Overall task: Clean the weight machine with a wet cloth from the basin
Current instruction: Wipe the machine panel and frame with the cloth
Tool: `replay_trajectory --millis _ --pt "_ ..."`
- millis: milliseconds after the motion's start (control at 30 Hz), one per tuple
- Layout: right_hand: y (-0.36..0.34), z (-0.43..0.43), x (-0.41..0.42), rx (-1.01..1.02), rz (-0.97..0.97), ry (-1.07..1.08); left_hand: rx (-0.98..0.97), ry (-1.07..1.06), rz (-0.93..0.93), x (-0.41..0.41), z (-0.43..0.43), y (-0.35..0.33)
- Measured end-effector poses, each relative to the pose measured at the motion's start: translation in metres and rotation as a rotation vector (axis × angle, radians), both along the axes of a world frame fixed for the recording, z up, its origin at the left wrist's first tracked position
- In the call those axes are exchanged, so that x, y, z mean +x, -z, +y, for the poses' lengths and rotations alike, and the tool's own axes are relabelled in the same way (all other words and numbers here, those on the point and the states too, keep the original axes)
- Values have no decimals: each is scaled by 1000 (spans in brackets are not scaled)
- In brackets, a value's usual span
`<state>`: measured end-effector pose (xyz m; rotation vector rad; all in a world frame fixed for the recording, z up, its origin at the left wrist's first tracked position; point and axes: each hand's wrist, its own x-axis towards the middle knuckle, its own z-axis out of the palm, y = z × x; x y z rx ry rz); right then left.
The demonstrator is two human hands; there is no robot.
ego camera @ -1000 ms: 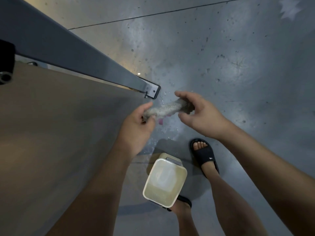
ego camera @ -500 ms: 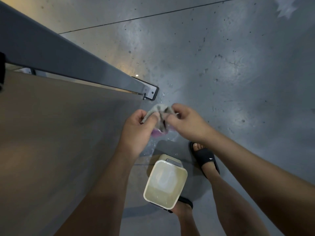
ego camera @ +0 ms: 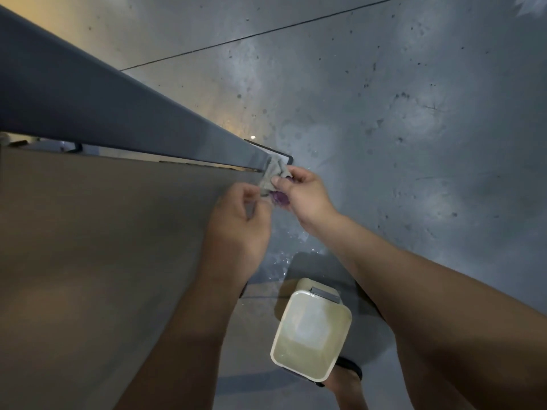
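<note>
Crumpled grey cloth (ego camera: 273,173), pinched by your right hand (ego camera: 307,199) and left hand (ego camera: 236,229), sits by the grey metal beam (ego camera: 118,113) end.

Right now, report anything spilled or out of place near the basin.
Water is splashed on the floor just beyond the basin, under the cloth that the left hand and right hand pinch. It glistens on dry concrete. Nothing else stands out.

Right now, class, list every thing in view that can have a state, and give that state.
cloth: bunched, held in the air.
left hand: pinches the cloth.
right hand: pinches the cloth.
basin: upright on the floor, holds murky water.
floor: splashed wet near the basin.
sandal: worn on a foot.
</note>
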<state>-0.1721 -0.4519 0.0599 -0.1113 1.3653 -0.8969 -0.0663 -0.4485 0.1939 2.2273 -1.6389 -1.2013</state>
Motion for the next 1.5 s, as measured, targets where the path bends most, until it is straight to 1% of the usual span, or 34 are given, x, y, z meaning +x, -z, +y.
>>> replay_trajectory --millis 67,100,133,167,200,267,367,467,533,567,600,633,700,800,867,900,967,1033,1100,1200,1267,1400,1500 --pt "25 -19 10 33 210 -23 -78 35 -14 13 3 -2" --pt "37 -29 15 52 308 -53 -74 64 -37 19 3 -4" --pt "52 -38 21 74 381 -87 -58 87 -63 24 3 -6" --pt "65 -47 27 95 413 -113 -46 100 -77 29 2 -8" --pt "75 -57 35 116 405 -113 -46 120 -78 32 2 -12" --pt "71 -71 48 164 332 -61 -55 173 -90 35 4 -20" --pt "26 -74 54 147 328 -16 -72 178 -83 33 7 -32" --pt "-43 -54 58 -76 386 7 -89 130 -66 24 9 -55" --pt "-73 -35 61 -243 318 13 -91 105 -75 19 13 -69" --pt "-75 -28 61 -278 282 0 -99 92 -87 17 15 -76" --pt "-73 -25 60 -284 281 -18 -114 77 -100 16 17 -81" --pt "-60 -29 56 -248 330 -41 -136 58 -109 16 19 -84" --pt "-23 -45 50 -125 408 -67 -191 22 -136 19 24 -85" --pt "24 -65 49 48 370 -80 -236 24 -164 29 28 -85" --pt "34 -68 52 68 368 -111 -237 38 -179 34 32 -86" --pt "29 -69 53 48 368 -119 -227 45 -187 34 34 -90" --pt "-15 -68 49 -20 364 -121 -212 62 -203 31 36 -105" --pt "-60 -68 45 -54 323 -94 -240 80 -194 26 36 -127" --pt "-107 -67 41 -89 265 -78 -306 98 -179 23 35 -155" --pt "-174 -67 36 -141 138 -67 -431 143 -205 17 32 -201" --pt "-216 -66 32 -187 90 -67 -501 181 -218 15 32 -231" --pt "-290 -68 27 -258 144 -99 -575 256 -235 11 36 -284" --pt "-340 -69 26 -303 301 -143 -616 258 -228 5 43 -322"
